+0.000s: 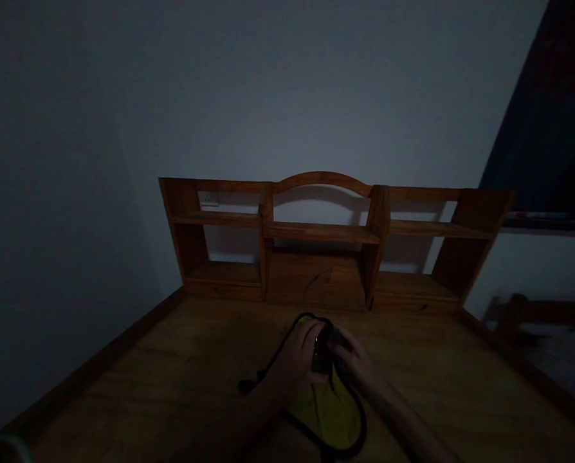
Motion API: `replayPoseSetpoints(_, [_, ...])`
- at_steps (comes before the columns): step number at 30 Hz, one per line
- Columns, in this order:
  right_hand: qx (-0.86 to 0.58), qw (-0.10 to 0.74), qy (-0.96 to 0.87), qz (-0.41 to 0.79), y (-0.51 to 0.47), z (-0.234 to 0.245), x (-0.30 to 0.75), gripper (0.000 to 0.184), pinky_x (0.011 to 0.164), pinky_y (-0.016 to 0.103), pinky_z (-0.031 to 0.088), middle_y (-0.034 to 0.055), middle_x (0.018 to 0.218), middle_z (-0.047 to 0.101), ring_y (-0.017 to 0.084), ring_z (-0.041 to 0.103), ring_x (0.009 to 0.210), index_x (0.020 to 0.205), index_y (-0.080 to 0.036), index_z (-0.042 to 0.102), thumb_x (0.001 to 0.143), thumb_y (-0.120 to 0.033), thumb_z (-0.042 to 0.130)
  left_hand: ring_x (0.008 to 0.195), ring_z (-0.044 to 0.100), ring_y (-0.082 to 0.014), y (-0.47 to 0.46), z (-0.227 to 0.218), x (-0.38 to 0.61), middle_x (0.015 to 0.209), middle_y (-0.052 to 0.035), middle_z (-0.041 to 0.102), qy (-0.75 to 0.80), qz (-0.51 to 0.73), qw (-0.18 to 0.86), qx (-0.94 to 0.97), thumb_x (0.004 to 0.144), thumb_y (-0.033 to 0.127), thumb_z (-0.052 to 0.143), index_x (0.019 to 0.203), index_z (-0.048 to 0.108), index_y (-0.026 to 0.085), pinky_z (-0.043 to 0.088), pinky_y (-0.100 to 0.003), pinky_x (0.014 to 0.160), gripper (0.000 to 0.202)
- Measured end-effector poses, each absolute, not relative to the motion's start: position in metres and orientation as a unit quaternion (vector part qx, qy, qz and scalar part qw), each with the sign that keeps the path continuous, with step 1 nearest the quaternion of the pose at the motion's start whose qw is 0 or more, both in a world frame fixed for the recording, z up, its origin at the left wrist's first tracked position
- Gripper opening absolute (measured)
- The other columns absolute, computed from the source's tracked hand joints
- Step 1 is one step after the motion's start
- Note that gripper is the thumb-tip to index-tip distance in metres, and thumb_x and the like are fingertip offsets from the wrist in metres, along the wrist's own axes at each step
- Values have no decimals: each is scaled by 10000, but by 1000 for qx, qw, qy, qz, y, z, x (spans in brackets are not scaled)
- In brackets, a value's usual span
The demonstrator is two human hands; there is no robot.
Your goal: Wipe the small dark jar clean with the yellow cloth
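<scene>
Dark object (321, 357) is gripped in left hand (294, 354); right hand (357, 365) touches it, hold unclear; not yet set down; yellow bag (336, 415) beneath grip.

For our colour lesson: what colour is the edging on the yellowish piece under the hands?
The edging looks black, seen best in the head view.

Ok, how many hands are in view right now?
2: the left hand, around a dark object, and the right hand, at that object's right side. Both are at the yellow, dark-edged item. No others show, though the picture is dim.
</scene>
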State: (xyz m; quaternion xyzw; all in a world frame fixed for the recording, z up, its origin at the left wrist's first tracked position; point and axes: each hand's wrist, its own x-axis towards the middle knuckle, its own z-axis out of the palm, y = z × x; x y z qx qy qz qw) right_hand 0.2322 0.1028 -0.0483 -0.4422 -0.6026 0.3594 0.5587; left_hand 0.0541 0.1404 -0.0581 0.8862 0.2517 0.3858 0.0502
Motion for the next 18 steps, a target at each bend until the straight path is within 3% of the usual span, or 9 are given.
replayPoseSetpoints(7, [-488,489,-695,197,95,-56,231,355,989,400,441,83,1231,607,232,576,1122,1280,-224,510,939,-291,435,1274,418,-341,140,-59,53,1366,-194,417,223,327,2,918,521,423,861,1457,163,174,429,-490,1020,1194])
replayPoseSetpoints(11, [-509,431,-735,120,88,-48,231,377,928,352,476,82,1240,602,217,595,1102,1328,-234,441,956,-223,378,1260,440,-334,142,-55,49,1346,-191,439,201,324,-25,924,641,518,764,1456,194,167,440,-471,1009,1055])
replayPoseSetpoints(15, [-517,374,-769,47,87,-42,236,328,765,290,506,77,1050,678,205,669,896,1265,-210,470,950,-188,383,1246,446,-343,143,-55,49,1328,-196,451,185,325,-37,927,688,589,692,1452,207,143,434,-479,1008,1009])
replayPoseSetpoints(18, [-530,314,-787,-37,87,-41,244,221,648,264,474,73,849,693,202,666,721,1112,-168,549,926,-179,429,1246,441,-345,142,-57,51,1327,-197,447,184,336,-29,923,687,585,698,1453,200,145,427,-484,1008,1014])
